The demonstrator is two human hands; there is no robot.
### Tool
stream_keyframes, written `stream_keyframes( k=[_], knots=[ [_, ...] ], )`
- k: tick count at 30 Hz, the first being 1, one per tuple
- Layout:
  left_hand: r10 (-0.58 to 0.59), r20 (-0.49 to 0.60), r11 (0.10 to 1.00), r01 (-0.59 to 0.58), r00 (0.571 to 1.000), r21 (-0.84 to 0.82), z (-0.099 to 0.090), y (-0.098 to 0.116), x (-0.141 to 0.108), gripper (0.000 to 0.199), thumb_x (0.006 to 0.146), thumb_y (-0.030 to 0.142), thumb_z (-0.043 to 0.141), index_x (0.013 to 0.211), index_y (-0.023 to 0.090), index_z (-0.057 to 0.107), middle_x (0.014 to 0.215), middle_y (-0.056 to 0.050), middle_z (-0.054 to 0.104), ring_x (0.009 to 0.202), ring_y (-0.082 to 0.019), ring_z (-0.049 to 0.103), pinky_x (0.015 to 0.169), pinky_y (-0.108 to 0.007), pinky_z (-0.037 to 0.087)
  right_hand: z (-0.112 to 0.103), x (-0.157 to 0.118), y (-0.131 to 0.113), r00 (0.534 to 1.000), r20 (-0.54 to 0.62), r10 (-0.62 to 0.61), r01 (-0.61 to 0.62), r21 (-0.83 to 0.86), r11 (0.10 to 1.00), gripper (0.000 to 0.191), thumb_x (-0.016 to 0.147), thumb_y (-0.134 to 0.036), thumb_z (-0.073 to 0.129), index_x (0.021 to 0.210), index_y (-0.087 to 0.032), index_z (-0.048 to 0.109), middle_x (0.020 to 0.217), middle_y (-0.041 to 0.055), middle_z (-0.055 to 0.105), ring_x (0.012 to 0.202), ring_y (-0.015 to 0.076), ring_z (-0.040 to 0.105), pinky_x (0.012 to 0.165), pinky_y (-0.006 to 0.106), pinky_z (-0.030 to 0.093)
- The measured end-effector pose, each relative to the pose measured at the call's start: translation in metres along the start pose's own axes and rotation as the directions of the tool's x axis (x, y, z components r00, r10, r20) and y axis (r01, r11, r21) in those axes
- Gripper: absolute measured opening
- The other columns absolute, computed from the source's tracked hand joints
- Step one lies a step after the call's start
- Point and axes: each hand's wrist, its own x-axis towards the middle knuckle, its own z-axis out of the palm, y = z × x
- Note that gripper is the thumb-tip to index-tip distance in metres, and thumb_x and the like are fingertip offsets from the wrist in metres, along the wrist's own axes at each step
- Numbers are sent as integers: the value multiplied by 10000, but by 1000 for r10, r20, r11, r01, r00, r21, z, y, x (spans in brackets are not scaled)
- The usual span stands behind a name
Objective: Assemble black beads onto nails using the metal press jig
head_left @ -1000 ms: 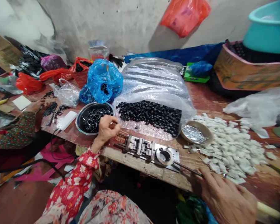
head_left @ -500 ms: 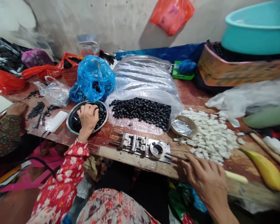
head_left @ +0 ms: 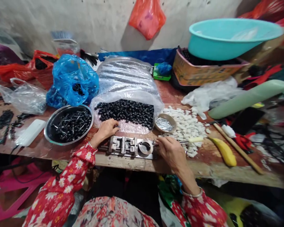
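My left hand (head_left: 107, 128) is closed in a pinch at the near left edge of an open plastic bag of small round black caps (head_left: 134, 112). What sits between its fingertips is too small to make out. My right hand (head_left: 170, 149) is closed round a thin metal rod with a cream handle (head_left: 195, 139), beside the right end of a metal jig (head_left: 127, 146). A pale ring (head_left: 146, 147) lies on the jig's right part. Left of my left hand, a steel bowl (head_left: 48, 138) holds black pieces with metal pins.
A small bowl of metal pins (head_left: 165, 123) stands by a heap of white pieces (head_left: 186, 126). A banana (head_left: 223, 152) and a wooden-handled tool (head_left: 239, 149) lie on the right. Behind are a blue bag (head_left: 73, 78), a carton (head_left: 198, 71) and a turquoise basin (head_left: 227, 41).
My left hand has left the steel bowl and moved right to the bag's edge. My right hand has come up closer to the jig with the rod. The view has swung to the right.
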Motion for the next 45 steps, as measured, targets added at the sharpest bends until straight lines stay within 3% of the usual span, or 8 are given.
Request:
stream_keyframes(
  k=[7,14,21,25,29,36,41,45],
  knots=[
    [-42,-103,991,28,994,-131,-5,2,-11,147,885,193,622,977,178,736,924,-27,763,750,-157,657,713,-265,491,23,83,-44,983,167,-75,56,114,992,222,1080,-250,503,1108,-229,722,1015,57,713,931,200,630,760,297,421],
    [17,-294,945,-111,956,-306,-17,18,-52,156,860,173,626,978,172,728,787,22,677,571,-83,486,578,-218,393,69,150,-71,897,436,-73,93,-25,995,266,1046,-170,480,1196,-234,690,1149,102,703,988,232,648,692,311,392],
    [17,-301,919,-134,953,-371,-12,30,-89,160,894,157,634,1022,181,727,866,6,681,563,-71,477,548,-215,388,67,135,-67,887,456,-76,86,-1,996,231,1021,-143,480,1144,-214,662,1117,98,699,988,231,626,735,315,394],
    [58,-303,917,-170,951,-361,-4,31,-99,183,898,137,624,1049,187,717,936,-30,710,760,-132,633,690,-245,494,55,113,-56,912,400,-88,59,84,995,170,1005,-143,505,1039,-211,656,1039,75,695,943,215,594,796,309,396],
    [103,-315,932,-202,943,-299,2,31,-102,201,900,114,602,1056,186,707,965,-53,708,920,-186,680,843,-301,531,52,98,-43,906,411,-101,76,78,994,182,978,-97,514,981,-207,659,1038,83,691,966,225,573,831,314,392],
    [109,-208,968,-152,972,-201,0,35,-101,202,936,143,598,1083,199,724,954,-34,645,855,-159,657,806,-281,515,60,99,-37,904,413,-111,70,112,991,104,997,-174,574,928,-208,644,1036,87,668,963,232,559,825,315,398],
    [52,-213,951,-113,976,-287,1,31,-104,193,957,201,639,1114,214,751,950,-31,658,872,-161,667,821,-286,520,62,97,-34,926,369,-81,15,180,984,141,970,-113,528,1008,-193,638,1009,73,654,941,212,575,861,301,422],
    [-5,-238,923,-88,971,-376,6,27,-105,191,962,267,684,1120,222,779,913,-30,657,854,-162,658,799,-296,519,43,87,-35,965,261,-36,-64,364,929,154,961,-151,530,1017,-188,669,1008,67,640,909,203,599,855,305,458]
  ],
)
